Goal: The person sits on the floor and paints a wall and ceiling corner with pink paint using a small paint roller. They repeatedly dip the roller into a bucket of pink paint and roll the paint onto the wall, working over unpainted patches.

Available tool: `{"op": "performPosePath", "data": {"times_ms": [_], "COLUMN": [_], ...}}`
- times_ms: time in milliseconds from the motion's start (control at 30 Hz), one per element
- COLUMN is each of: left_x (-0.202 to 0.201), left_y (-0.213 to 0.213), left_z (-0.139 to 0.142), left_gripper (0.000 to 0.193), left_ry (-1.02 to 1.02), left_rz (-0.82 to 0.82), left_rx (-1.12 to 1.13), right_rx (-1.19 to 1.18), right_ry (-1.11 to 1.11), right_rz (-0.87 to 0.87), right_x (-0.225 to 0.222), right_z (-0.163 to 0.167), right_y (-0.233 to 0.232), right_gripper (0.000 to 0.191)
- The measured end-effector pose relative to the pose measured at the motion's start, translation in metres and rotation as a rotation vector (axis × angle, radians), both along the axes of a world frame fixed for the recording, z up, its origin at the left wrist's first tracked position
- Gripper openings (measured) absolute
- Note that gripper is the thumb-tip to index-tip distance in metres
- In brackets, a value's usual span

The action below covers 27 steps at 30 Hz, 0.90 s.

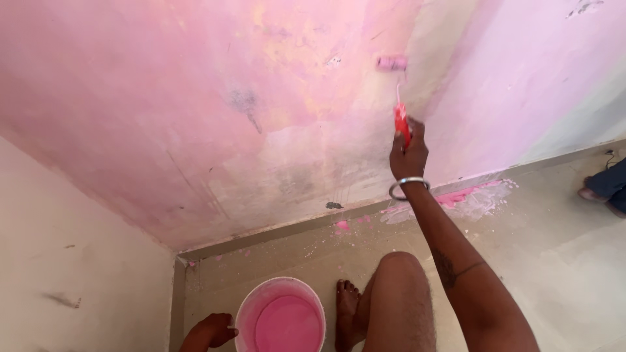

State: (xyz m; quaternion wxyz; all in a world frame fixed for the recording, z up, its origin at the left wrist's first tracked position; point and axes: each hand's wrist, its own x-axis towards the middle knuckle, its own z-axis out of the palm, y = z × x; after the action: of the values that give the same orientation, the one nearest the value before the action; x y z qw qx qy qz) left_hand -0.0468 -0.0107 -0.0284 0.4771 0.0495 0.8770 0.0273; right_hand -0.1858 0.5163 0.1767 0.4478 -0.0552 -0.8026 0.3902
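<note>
Your bent knee fills the near middle of the view, with your bare foot flat on the floor just left of it. Left of the foot stands a white bucket, upright, holding pink paint well up its inside. Your left hand sits at the bucket's left rim, touching it or nearly so; you cannot tell from here whether the fingers are curled on the rim or only resting beside it. Your right arm reaches up and away from you, a metal bangle loose on the wrist. Your right hand is clamped around the red handle of a small roller. A thin wire runs from the handle up to the pink roller sleeve, which lies against the wall, far from you and a little right of centre. That wall is patchy: pink across the left and top, pale and bare in the lower middle, with a dark smudge left of the roller. Pink spills mark the floor along the skirting, right of your wrist. At the far right edge, another person's foot rests on the floor, well apart from you.
</note>
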Motion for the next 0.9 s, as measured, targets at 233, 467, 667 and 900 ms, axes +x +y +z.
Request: {"op": "performPosePath", "data": {"times_ms": [233, 467, 667, 900], "left_x": [-0.004, -0.011, -0.02, -0.03], "left_y": [-0.003, -0.006, -0.014, -0.019], "left_z": [-0.003, -0.006, -0.008, -0.017], "left_gripper": [0.058, 0.054, 0.056, 0.057], "left_ry": [0.014, 0.002, -0.009, 0.008], "left_rz": [-0.006, 0.033, 0.026, -0.047], "left_rx": [0.008, 0.013, 0.022, 0.003], "right_rx": [-0.02, 0.086, -0.274, 0.282], "right_ry": [0.175, 0.362, 0.141, 0.242], "right_rz": [-0.036, -0.029, 0.125, 0.007], "right_x": [-0.041, -0.087, -0.086, -0.065], "right_z": [0.063, 0.143, 0.189, 0.125], "right_y": [0.025, 0.08, 0.098, 0.077], "right_gripper": [0.037, 0.03, 0.03, 0.036]}}
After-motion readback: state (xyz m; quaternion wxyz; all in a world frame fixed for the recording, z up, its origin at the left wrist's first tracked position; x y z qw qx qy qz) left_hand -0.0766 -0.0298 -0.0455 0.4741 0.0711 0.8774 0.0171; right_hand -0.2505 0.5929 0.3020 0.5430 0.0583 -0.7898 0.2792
